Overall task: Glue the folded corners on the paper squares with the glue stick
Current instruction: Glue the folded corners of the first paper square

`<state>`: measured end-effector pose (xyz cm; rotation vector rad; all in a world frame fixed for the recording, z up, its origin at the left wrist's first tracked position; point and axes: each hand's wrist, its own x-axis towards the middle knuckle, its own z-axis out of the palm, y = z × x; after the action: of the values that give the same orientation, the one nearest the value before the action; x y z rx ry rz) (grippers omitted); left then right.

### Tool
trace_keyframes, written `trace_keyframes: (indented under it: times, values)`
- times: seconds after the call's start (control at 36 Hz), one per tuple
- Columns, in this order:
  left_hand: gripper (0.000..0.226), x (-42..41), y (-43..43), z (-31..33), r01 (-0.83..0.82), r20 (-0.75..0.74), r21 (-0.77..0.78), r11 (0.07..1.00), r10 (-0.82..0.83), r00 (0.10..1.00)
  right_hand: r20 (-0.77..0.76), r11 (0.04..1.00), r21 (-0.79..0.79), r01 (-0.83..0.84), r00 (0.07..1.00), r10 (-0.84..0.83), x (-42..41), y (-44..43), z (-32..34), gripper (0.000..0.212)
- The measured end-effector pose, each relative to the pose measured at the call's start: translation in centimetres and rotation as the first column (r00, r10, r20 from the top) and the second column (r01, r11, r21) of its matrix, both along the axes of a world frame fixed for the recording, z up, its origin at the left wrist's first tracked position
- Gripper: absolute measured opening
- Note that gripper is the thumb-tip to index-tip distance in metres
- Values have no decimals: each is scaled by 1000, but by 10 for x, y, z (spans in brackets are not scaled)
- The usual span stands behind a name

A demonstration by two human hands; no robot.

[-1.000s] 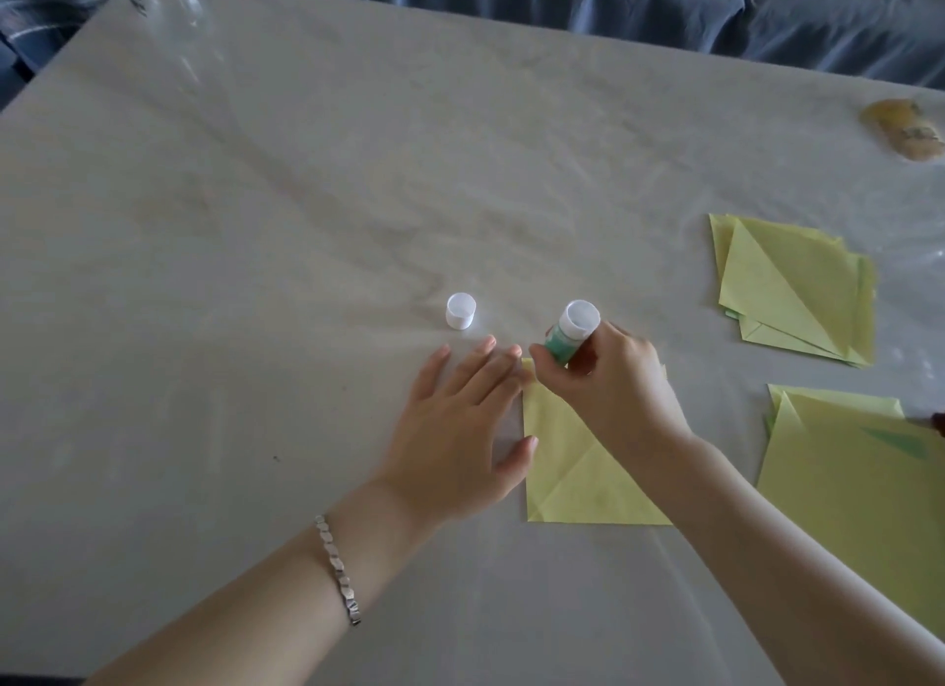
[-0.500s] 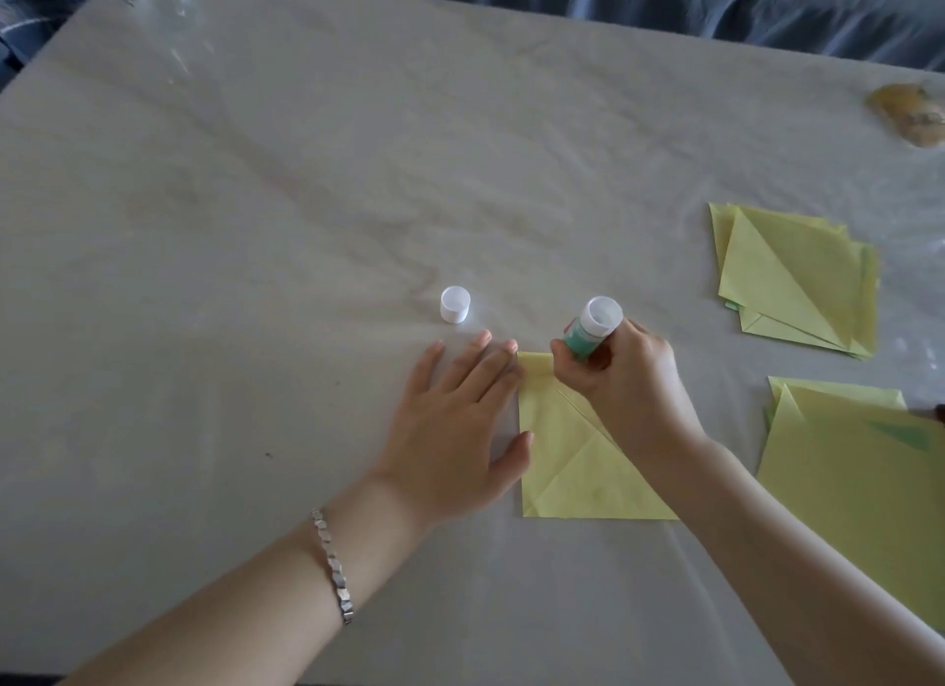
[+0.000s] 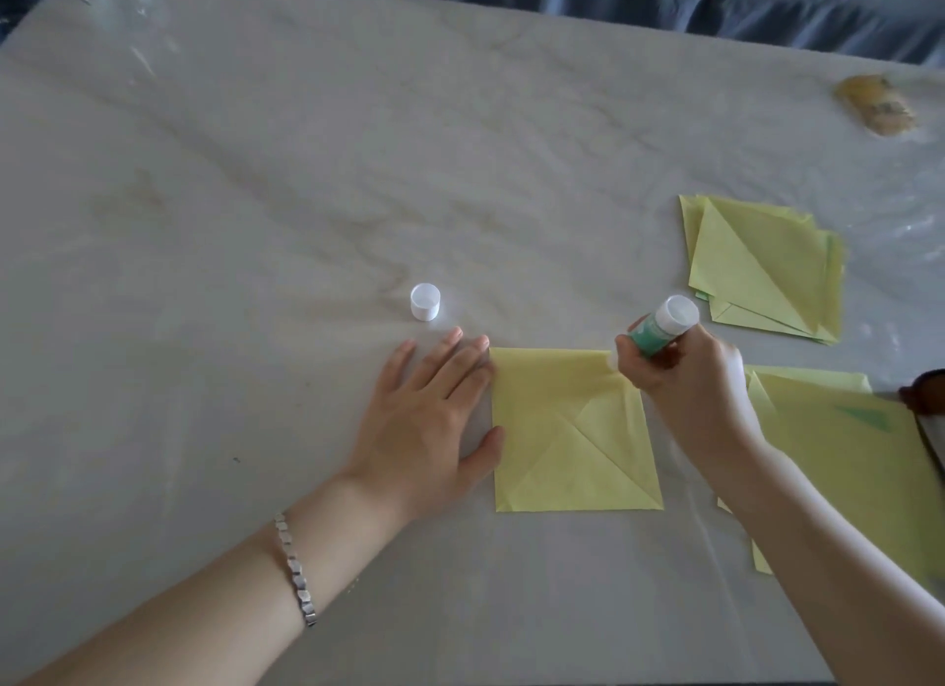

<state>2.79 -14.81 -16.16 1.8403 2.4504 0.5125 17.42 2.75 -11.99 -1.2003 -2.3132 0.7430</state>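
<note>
A yellow paper square (image 3: 552, 430) lies flat in front of me, its lower right part folded into triangles. My left hand (image 3: 429, 419) lies flat on the table with straight fingers, its fingertips and thumb touching the square's left edge. My right hand (image 3: 685, 378) grips the green glue stick (image 3: 659, 327) upside down at the square's top right corner; the stick's tip is hidden behind my fingers. The glue stick's white cap (image 3: 425, 302) stands on the table just beyond my left fingertips.
A stack of folded yellow squares (image 3: 767, 266) lies at the right. A second pile of yellow paper (image 3: 844, 455) sits under my right forearm. A yellowish object (image 3: 877, 103) lies far right, a clear glass thing (image 3: 122, 0) far left. Blue fabric lines the table's far edge.
My right hand has carried the glue stick rightwards along the square's top edge, from the top left corner to the top right corner. My left hand has stayed at the left edge.
</note>
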Motion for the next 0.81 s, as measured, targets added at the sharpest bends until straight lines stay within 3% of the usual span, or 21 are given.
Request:
trace_keyframes:
  times: [0.28, 0.47, 0.61, 0.72, 0.81]
  values:
    - [59, -12, -1, 1, 79, 2, -7, 997, -79, 997, 37, 998, 5, 63, 997, -64, 13, 10, 0, 34]
    - [58, -14, 0, -3, 104, 2, 56, 993, -104, 995, -55, 997, -2, 82, 995, -82, 3, -2, 20, 61]
    - [56, -13, 0, -2, 79, 35, 84, 993, -82, 996, -62, 993, -90, -70, 996, 64, -25, -27, 20, 18]
    - [56, -13, 0, -2, 65, 78, 92, 994, -72, 994, -42, 988, -88, -129, 991, 125, -40, -43, 11, 35]
    - [57, -13, -1, -2, 63, 96, 104, 993, -73, 993, -52, 984, -76, -159, 986, 156, -46, -49, 7, 34]
